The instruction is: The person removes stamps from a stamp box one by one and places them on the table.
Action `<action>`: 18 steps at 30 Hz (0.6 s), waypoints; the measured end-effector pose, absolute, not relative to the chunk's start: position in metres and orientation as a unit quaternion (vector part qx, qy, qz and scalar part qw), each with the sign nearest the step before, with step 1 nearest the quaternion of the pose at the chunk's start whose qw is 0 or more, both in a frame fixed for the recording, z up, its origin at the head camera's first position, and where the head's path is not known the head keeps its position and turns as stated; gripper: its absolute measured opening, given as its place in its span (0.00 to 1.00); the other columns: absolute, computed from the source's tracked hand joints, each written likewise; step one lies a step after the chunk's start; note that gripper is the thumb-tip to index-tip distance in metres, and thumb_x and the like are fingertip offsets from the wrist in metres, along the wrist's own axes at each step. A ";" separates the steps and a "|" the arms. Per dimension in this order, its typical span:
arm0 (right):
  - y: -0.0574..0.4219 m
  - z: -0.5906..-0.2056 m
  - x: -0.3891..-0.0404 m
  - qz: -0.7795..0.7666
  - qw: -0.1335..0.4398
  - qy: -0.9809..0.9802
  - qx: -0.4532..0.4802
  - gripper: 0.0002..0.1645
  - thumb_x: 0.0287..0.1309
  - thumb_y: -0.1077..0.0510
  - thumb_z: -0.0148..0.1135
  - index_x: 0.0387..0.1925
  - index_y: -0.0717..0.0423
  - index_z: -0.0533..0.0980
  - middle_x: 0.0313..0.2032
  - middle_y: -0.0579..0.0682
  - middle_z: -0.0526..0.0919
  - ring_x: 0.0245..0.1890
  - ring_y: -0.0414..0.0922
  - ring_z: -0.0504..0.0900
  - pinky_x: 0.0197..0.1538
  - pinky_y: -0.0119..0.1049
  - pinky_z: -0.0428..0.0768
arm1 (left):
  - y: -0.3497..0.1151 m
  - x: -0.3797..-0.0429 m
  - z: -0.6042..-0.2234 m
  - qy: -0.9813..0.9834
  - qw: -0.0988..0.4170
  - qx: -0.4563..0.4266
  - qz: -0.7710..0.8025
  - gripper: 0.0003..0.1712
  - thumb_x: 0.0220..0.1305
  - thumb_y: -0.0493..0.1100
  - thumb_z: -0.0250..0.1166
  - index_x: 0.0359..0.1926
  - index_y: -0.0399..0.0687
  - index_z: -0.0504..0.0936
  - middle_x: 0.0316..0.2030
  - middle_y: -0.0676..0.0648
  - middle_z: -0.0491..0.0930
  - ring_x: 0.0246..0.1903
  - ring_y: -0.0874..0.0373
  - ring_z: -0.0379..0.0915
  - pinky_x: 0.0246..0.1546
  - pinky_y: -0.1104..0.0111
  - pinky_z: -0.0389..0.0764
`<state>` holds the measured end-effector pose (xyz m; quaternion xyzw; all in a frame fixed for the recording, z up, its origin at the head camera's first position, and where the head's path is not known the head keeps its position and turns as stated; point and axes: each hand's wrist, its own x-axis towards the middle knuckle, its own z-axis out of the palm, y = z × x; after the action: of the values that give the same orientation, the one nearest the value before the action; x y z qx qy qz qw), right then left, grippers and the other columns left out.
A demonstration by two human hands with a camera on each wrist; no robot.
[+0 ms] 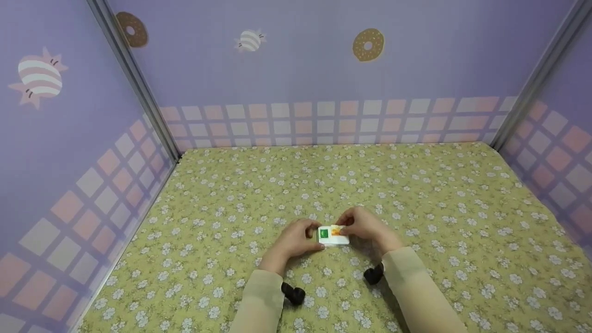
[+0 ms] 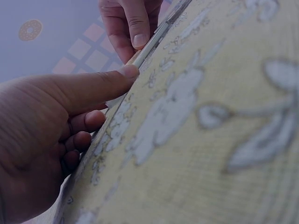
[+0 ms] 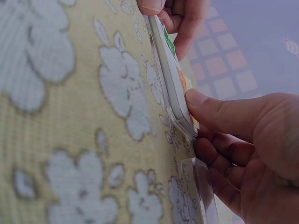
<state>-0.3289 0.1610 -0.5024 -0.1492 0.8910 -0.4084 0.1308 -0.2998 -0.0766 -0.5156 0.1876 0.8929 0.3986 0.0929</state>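
Observation:
A small flat white case (image 1: 334, 241), seen in the head view, lies between the two hands with a green square (image 1: 324, 233) on its left part. My left hand (image 1: 296, 238) grips the case's left end, thumb at the near edge and fingers at the far side. On the case's right part is an orange-patterned piece (image 1: 336, 231), pinched by my right hand (image 1: 365, 226). In the right wrist view the case (image 3: 169, 74) has a clear rim along its lower edge, and the right thumb (image 3: 198, 98) rests at the orange piece.
A clear plastic piece (image 3: 198, 186) stands on the cloth beneath the right fingers in the right wrist view. Floral yellow-green cloth (image 1: 259, 185) covers the table. Purple panels (image 1: 296, 78) enclose it at the back and sides.

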 end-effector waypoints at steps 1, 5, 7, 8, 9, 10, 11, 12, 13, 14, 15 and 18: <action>0.161 -0.502 -0.329 -0.410 0.129 0.890 -0.149 0.08 0.57 0.67 0.70 0.40 0.61 0.87 0.36 0.54 0.87 0.33 0.42 0.81 0.37 0.34 0.79 | -0.077 -0.300 -0.516 0.892 0.094 0.188 0.400 0.31 0.55 0.46 0.79 0.60 0.46 0.83 0.34 0.52 0.74 0.32 0.59 0.66 0.35 0.67 0.69; 0.160 -0.503 -0.328 -0.411 0.121 0.890 -0.156 0.08 0.56 0.68 0.71 0.40 0.61 0.86 0.36 0.55 0.87 0.33 0.43 0.81 0.37 0.34 0.78 | -0.077 -0.300 -0.516 0.889 0.097 0.186 0.406 0.32 0.55 0.45 0.79 0.61 0.45 0.82 0.33 0.52 0.74 0.31 0.59 0.66 0.35 0.67 0.69; 0.160 -0.503 -0.329 -0.404 0.114 0.894 -0.158 0.08 0.55 0.68 0.71 0.39 0.61 0.86 0.36 0.55 0.87 0.33 0.43 0.81 0.38 0.35 0.79 | -0.076 -0.301 -0.516 0.890 0.095 0.188 0.405 0.33 0.54 0.46 0.80 0.61 0.45 0.83 0.33 0.52 0.74 0.31 0.60 0.66 0.35 0.67 0.68; 0.160 -0.503 -0.329 -0.401 0.112 0.896 -0.157 0.08 0.55 0.68 0.72 0.38 0.60 0.86 0.36 0.54 0.87 0.34 0.43 0.81 0.39 0.35 0.78 | -0.076 -0.301 -0.517 0.891 0.093 0.188 0.403 0.32 0.54 0.46 0.80 0.61 0.46 0.83 0.32 0.53 0.74 0.31 0.60 0.65 0.34 0.67 0.68; 0.159 -0.503 -0.329 -0.398 0.111 0.898 -0.154 0.08 0.55 0.68 0.72 0.38 0.60 0.86 0.36 0.54 0.87 0.34 0.42 0.81 0.39 0.35 0.78 | -0.076 -0.301 -0.517 0.891 0.091 0.190 0.402 0.32 0.54 0.46 0.80 0.60 0.45 0.83 0.32 0.53 0.74 0.30 0.60 0.65 0.34 0.67 0.68; 0.159 -0.503 -0.329 -0.395 0.109 0.899 -0.153 0.08 0.55 0.68 0.72 0.38 0.59 0.86 0.36 0.53 0.87 0.34 0.42 0.81 0.40 0.35 0.78 | -0.076 -0.301 -0.517 0.892 0.089 0.192 0.400 0.32 0.53 0.46 0.80 0.60 0.46 0.83 0.32 0.53 0.74 0.30 0.60 0.65 0.34 0.67 0.68; 0.159 -0.503 -0.329 -0.393 0.107 0.901 -0.151 0.07 0.55 0.68 0.73 0.37 0.59 0.86 0.35 0.52 0.87 0.34 0.42 0.80 0.39 0.35 0.78 | -0.076 -0.301 -0.518 0.892 0.088 0.193 0.399 0.32 0.53 0.46 0.80 0.60 0.46 0.84 0.31 0.53 0.73 0.30 0.60 0.65 0.34 0.67 0.68; 0.159 -0.503 -0.329 -0.395 0.108 0.900 -0.150 0.07 0.55 0.68 0.73 0.37 0.59 0.86 0.35 0.52 0.87 0.33 0.42 0.80 0.39 0.35 0.77 | -0.076 -0.302 -0.518 0.892 0.087 0.193 0.399 0.32 0.53 0.46 0.80 0.59 0.46 0.84 0.31 0.53 0.73 0.30 0.60 0.65 0.34 0.67 0.67; 0.158 -0.503 -0.329 -0.397 0.109 0.899 -0.149 0.07 0.55 0.68 0.73 0.37 0.59 0.86 0.35 0.52 0.86 0.33 0.42 0.79 0.39 0.35 0.77 | -0.076 -0.302 -0.518 0.892 0.087 0.194 0.399 0.32 0.53 0.46 0.80 0.59 0.46 0.84 0.31 0.53 0.73 0.30 0.60 0.65 0.34 0.67 0.67; 0.158 -0.503 -0.328 -0.401 0.110 0.898 -0.146 0.07 0.55 0.68 0.72 0.37 0.58 0.86 0.35 0.52 0.86 0.33 0.42 0.79 0.38 0.35 0.76 | -0.076 -0.302 -0.518 0.892 0.087 0.194 0.400 0.31 0.53 0.46 0.80 0.59 0.45 0.84 0.31 0.53 0.73 0.30 0.60 0.65 0.33 0.67 0.67; 0.158 -0.503 -0.328 -0.404 0.111 0.896 -0.147 0.07 0.55 0.68 0.72 0.37 0.58 0.86 0.34 0.52 0.86 0.32 0.42 0.78 0.38 0.34 0.76 | -0.076 -0.302 -0.518 0.891 0.087 0.194 0.401 0.31 0.53 0.46 0.80 0.59 0.45 0.84 0.31 0.52 0.73 0.29 0.59 0.65 0.33 0.67 0.67; 0.158 -0.502 -0.327 -0.411 0.110 0.892 -0.152 0.07 0.56 0.68 0.72 0.37 0.58 0.86 0.35 0.52 0.86 0.32 0.42 0.78 0.38 0.34 0.76 | -0.076 -0.302 -0.518 0.892 0.087 0.192 0.400 0.31 0.54 0.46 0.80 0.60 0.46 0.83 0.31 0.53 0.73 0.30 0.60 0.65 0.34 0.67 0.68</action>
<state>-0.3269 0.1584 -0.5023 -0.1525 0.8919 -0.4112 0.1103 -0.3015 -0.0761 -0.5176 0.1924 0.8918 0.4002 0.0873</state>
